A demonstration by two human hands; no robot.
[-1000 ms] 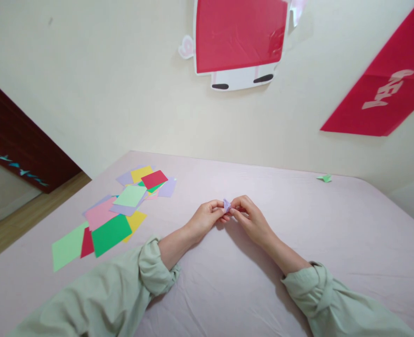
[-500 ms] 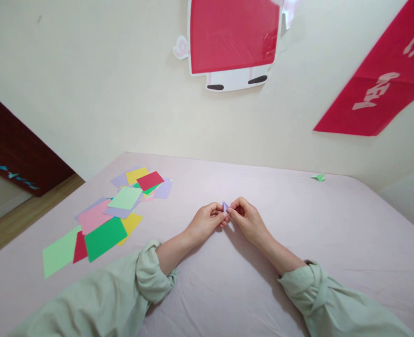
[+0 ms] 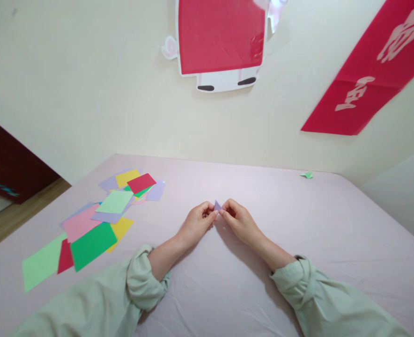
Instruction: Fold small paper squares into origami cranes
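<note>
Purple folded paper sits between both hands' fingertips, peak pointing up past the grip. Left hand pinched closed on its left side, right hand the same on its right. Fingertips cover its lower sides. Loose colored sheets overlap along the table's left edge, well apart from the hands. Green folded paper at the far edge, near far-right corner. Purple piece: small, pointed, roughly triangular.

Small folded piece of purple paper, pointed tip upward, in the pinch of both hands
</note>
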